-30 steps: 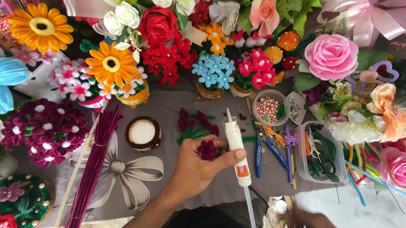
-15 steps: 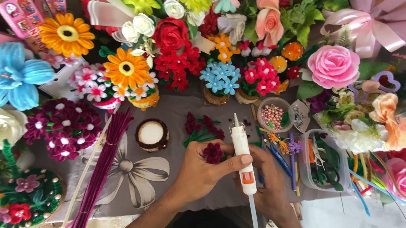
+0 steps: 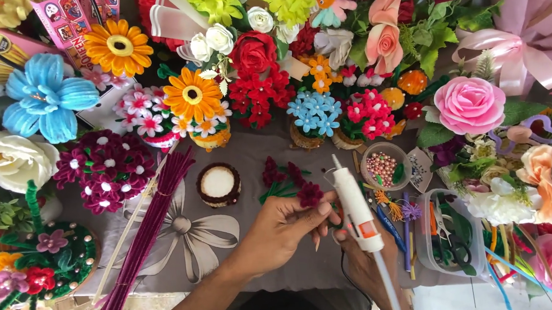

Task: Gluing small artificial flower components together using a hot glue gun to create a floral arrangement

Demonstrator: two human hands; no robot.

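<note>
My left hand (image 3: pixel 282 230) pinches a small dark red pipe-cleaner flower (image 3: pixel 309 194) between thumb and fingers, over the grey cloth (image 3: pixel 191 247). My right hand (image 3: pixel 362 260) grips a white glue gun (image 3: pixel 356 209) with an orange trigger; its nozzle points away from me, just right of the flower. Its cord runs down toward me. More dark red flower pieces with green stems (image 3: pixel 279 176) lie beyond my left hand.
A bundle of maroon pipe cleaners (image 3: pixel 140 244) lies diagonally at left. A small round brown-rimmed base (image 3: pixel 218 184) sits mid-table. A cup of beads (image 3: pixel 384 165) and a clear tray with scissors (image 3: pixel 452 238) stand at right. Handmade flower arrangements ring the work area.
My right hand came up from the bottom edge and took hold of the glue gun. My left hand let go of the gun and now pinches the dark red flower.
</note>
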